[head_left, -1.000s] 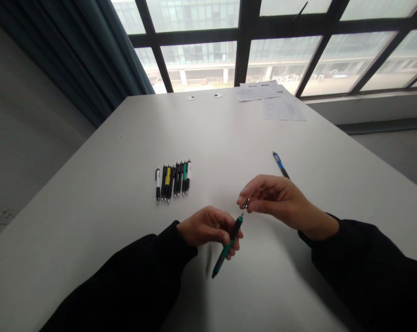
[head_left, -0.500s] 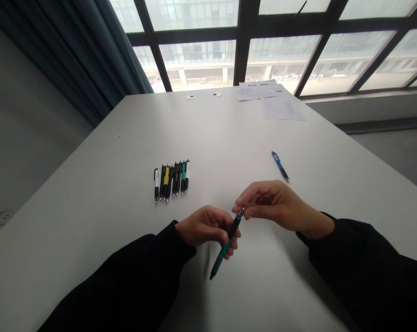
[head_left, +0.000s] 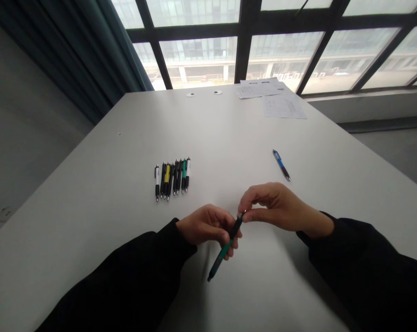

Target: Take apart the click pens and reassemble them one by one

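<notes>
In the curled left fingers (head_left: 218, 222), a green pen (head_left: 224, 252), top pinched by right fingers (head_left: 255, 207)

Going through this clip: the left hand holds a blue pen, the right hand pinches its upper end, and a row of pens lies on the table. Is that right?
No: in the head view, the pen in the left hand is green and black, not blue. The right hand does pinch its upper end, and the row of pens does lie on the table.
</notes>
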`<state>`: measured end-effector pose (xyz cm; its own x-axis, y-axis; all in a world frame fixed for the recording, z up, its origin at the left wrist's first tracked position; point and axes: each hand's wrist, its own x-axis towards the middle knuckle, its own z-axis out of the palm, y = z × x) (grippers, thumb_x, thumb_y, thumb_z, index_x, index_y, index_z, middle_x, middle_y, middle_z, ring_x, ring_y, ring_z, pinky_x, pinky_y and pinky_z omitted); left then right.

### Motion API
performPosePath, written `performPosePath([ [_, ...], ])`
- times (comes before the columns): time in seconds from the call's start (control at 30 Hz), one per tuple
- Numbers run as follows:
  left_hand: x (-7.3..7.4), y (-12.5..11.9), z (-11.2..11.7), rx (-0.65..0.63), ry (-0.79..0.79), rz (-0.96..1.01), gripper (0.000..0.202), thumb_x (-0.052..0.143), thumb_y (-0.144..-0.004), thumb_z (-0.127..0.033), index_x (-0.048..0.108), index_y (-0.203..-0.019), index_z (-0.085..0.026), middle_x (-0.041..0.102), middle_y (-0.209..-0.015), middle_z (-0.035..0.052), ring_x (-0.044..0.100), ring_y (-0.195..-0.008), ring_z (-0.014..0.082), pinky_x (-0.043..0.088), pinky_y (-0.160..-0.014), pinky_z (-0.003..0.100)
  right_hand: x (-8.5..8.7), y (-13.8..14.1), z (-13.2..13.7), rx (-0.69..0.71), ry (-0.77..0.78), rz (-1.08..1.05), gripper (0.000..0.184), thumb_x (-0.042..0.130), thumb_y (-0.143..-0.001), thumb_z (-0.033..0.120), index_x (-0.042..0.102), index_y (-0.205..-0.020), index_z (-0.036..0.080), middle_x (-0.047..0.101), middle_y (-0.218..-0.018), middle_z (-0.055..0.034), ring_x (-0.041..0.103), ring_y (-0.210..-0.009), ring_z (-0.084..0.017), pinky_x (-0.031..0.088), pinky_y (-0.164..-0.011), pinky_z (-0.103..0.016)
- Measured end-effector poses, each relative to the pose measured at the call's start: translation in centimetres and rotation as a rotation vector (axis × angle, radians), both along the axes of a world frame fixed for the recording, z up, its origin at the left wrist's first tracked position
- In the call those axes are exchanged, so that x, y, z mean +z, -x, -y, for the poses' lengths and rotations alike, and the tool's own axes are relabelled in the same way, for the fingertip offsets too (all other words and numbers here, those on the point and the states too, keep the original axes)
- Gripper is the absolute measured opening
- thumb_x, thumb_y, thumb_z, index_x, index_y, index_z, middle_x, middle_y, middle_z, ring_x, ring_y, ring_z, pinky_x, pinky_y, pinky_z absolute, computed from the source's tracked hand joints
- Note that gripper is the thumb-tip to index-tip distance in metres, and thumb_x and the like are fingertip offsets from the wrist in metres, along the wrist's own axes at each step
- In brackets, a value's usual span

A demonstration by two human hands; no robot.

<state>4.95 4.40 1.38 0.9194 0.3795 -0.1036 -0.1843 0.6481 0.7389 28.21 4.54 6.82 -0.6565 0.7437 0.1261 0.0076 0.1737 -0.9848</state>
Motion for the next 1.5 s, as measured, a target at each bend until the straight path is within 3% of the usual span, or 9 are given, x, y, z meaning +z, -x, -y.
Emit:
performPosePath([
  [0.13,0.1,0.0,0.0,-0.028,-0.003,-0.068,0.026,0.082,-0.073,-0.021,0.073,-0.093,-0.007,0.074,-0.079,0.0100,0.072,-0.066,0.0192,0.061,-0.063,0.030,0.6,-0.4,-0.2,0.021,-0.256,0.185,0.017,0.074,-0.083,0.028,0.066,-0.080,0.014,0.067,-0.071,-0.0020,0.058,-0.064,-0.011,0.047,-0.063,-0.024],
  [0.33,0.4,-0.3,0.1,-0.060,0.003,-0.166,0.029,0.084,-0.070,-0.024,0.073,-0.090,-0.007,0.072,-0.074,0.0080,0.070,-0.061,0.0165,0.060,-0.060,0.027,0.3,-0.1,0.1,0.064,-0.415,0.374,0.044,0.062,-0.092,0.040,0.054,-0.056,0.015,0.049,-0.054,0.0026,0.040,-0.049,-0.007,0.032,-0.050,-0.022],
  [0.4,0.3,-0.3,0.0,-0.062,-0.005,-0.172,0.030,0.084,-0.070,-0.025,0.073,-0.091,-0.007,0.072,-0.074,0.0080,0.070,-0.062,0.0167,0.060,-0.059,0.026,0.5,-0.3,0.1,0.074,-0.368,0.386,0.044,0.054,-0.096,0.041,0.059,-0.061,0.015,0.052,-0.055,0.0015,0.043,-0.050,-0.008,0.034,-0.052,-0.022],
  [0.53,0.2,-0.2,0.0,-0.047,-0.010,-0.164,0.030,0.084,-0.071,-0.025,0.073,-0.092,-0.008,0.072,-0.075,0.0081,0.070,-0.062,0.0170,0.060,-0.058,0.027,1.3,-0.9,-0.2,0.128,-0.152,0.313,0.033,0.064,-0.090,0.039,0.063,-0.114,0.017,0.071,-0.094,-0.0059,0.063,-0.076,-0.013,0.047,-0.065,-0.023],
  [0.63,0.1,-0.1,-0.1,-0.043,-0.010,-0.152,0.030,0.085,-0.070,-0.025,0.073,-0.091,-0.008,0.072,-0.075,0.0081,0.070,-0.061,0.0170,0.060,-0.057,0.026,1.4,-1.2,-0.4,0.150,-0.164,0.356,0.024,0.069,-0.086,0.037,0.069,-0.093,0.015,0.071,-0.082,-0.0044,0.063,-0.070,-0.013,0.048,-0.064,-0.024],
  [0.73,0.1,-0.1,-0.1,-0.031,-0.013,-0.162,0.033,0.085,-0.069,-0.028,0.073,-0.091,-0.007,0.072,-0.074,0.0081,0.070,-0.061,0.0169,0.060,-0.059,0.027,1.2,-1.1,-0.5,0.129,-0.163,0.427,0.038,0.059,-0.093,0.042,0.066,-0.068,0.014,0.065,-0.063,-0.0022,0.057,-0.056,-0.011,0.044,-0.057,-0.023],
  [0.87,0.2,-0.2,-0.1,-0.033,-0.011,-0.178,0.034,0.085,-0.069,-0.029,0.073,-0.092,-0.008,0.072,-0.075,0.0079,0.070,-0.062,0.0170,0.061,-0.059,0.027,1.3,-1.0,-0.3,0.119,-0.169,0.400,0.030,0.067,-0.087,0.044,0.066,-0.088,0.014,0.067,-0.072,-0.0025,0.057,-0.062,-0.012,0.043,-0.058,-0.022],
  [1.03,0.2,-0.2,-0.1,-0.039,-0.015,-0.159,0.032,0.085,-0.070,-0.027,0.072,-0.092,-0.007,0.072,-0.075,0.0082,0.070,-0.060,0.0163,0.059,-0.054,0.024,1.1,-0.9,-0.2,0.128,-0.245,0.429,0.042,0.052,-0.097,0.039,0.057,-0.064,0.014,0.055,-0.056,0.0012,0.046,-0.051,-0.008,0.036,-0.054,-0.021],
  [1.5,0.8,-0.2,0.0,0.021,-0.027,-0.212,0.035,0.090,-0.061,-0.026,0.069,-0.084,-0.009,0.070,-0.067,0.0043,0.066,-0.052,0.0125,0.056,-0.048,0.021,0.5,-0.3,0.3,0.155,-0.331,0.350,0.031,0.058,-0.093,0.041,0.053,-0.073,0.017,0.044,-0.061,0.0044,0.036,-0.054,-0.008,0.029,-0.052,-0.021],
])
